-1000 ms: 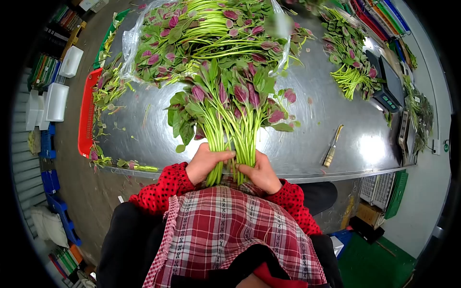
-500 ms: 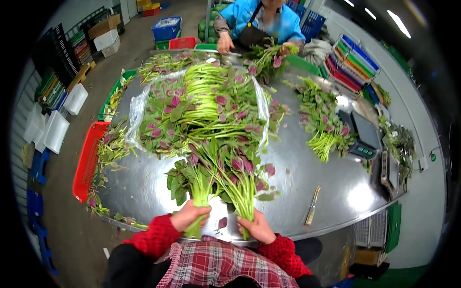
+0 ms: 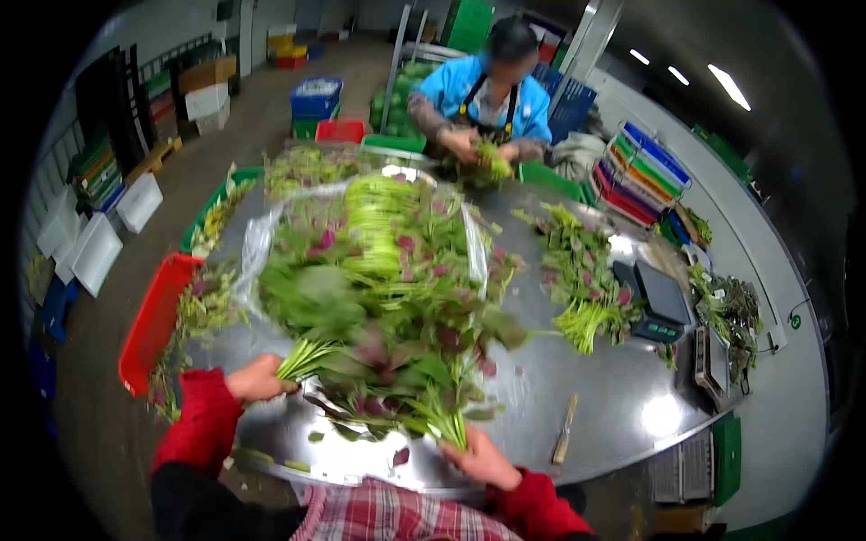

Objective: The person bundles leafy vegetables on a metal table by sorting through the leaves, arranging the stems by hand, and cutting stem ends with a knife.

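From where I'm standing, the person's left hand (image 3: 259, 378) is closing its fingers round the pale green stems of a blurred, leafy bunch (image 3: 308, 355), while the right hand (image 3: 484, 460) is gripping the stem ends of a second, purple-and-green leafed bunch (image 3: 442, 415). Both are hovering or resting over the shiny metal table (image 3: 532, 388) (I can't tell which). The work is looking far from finished, I'd judge: a broad, stem-ridged heap of greens (image 3: 374, 225) is lying on crinkled clear plastic (image 3: 257, 252), and only a smaller, looser-leafed pile (image 3: 582, 316) is sitting beside the dark, flat-topped scale (image 3: 663, 302). A slim knife with a pale handle (image 3: 566, 433) is lying apart, untouched.
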Tool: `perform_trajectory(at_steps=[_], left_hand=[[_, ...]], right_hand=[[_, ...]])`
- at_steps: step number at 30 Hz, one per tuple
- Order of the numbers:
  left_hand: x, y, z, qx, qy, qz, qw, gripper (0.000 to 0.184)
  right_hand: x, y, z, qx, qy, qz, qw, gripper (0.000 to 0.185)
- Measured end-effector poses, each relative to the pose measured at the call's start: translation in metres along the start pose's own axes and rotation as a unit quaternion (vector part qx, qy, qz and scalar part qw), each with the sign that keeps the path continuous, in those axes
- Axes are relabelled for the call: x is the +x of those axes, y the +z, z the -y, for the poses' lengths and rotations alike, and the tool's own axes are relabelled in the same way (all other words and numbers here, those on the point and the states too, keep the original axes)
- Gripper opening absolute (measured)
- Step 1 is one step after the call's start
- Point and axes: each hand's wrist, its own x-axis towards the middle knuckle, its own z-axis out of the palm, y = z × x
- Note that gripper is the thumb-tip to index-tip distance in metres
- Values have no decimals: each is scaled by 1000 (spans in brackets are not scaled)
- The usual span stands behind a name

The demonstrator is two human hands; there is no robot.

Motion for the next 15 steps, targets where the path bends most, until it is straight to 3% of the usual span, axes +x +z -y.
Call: perform_trajectory(at_steps=[2, 3, 4, 5, 6, 7, 8, 9, 10, 11, 12, 13, 15], left_hand=[[-20, -11, -11, -252, 52, 27, 966, 17], [-29, -6, -16, -369, 77, 42, 925, 18], [-18, 6, -8, -294, 4, 14, 956, 17], [-1, 22, 10, -102, 16, -49, 993, 13], [-4, 21, 7, -96, 1, -33, 995, 12], [-3, 12, 0, -87, -8, -24, 996, 11], [-12, 5, -10, -287, 45, 3, 957, 12], [-30, 0, -35, -416, 49, -40, 907, 10], [-31, 8, -32, -432, 40, -51, 899, 9], [-26, 12, -28, -442, 33, -65, 894, 9], [-6, 25, -6, -257, -3, -71, 964, 9], [14, 38, 29, -102, 0, -100, 990, 11], [-13, 22, -21, -378, 52, -66, 922, 10]], right_hand=[[-6, 0, 31, 58, -60, -18, 996, 37], [-10, 3, 36, 109, -53, -39, 992, 21], [-2, 9, 24, 69, -74, -48, 994, 21], [14, 11, 2, 28, -97, -57, 993, 20], [27, 8, -25, 112, 48, 39, 992, 17], [17, 12, -16, 114, 45, 35, 992, 17], [11, 11, 9, 117, 7, 27, 993, 22], [0, 10, 27, 119, -18, 23, 993, 27], [-10, 10, 36, 61, -55, -32, 996, 23], [-8, 12, 32, 135, -65, -27, 988, 17], [9, 12, 11, 146, -19, -7, 989, 15], [20, 14, -8, 158, 30, 14, 987, 14], [12, 14, 8, 91, 62, -5, 994, 10]])
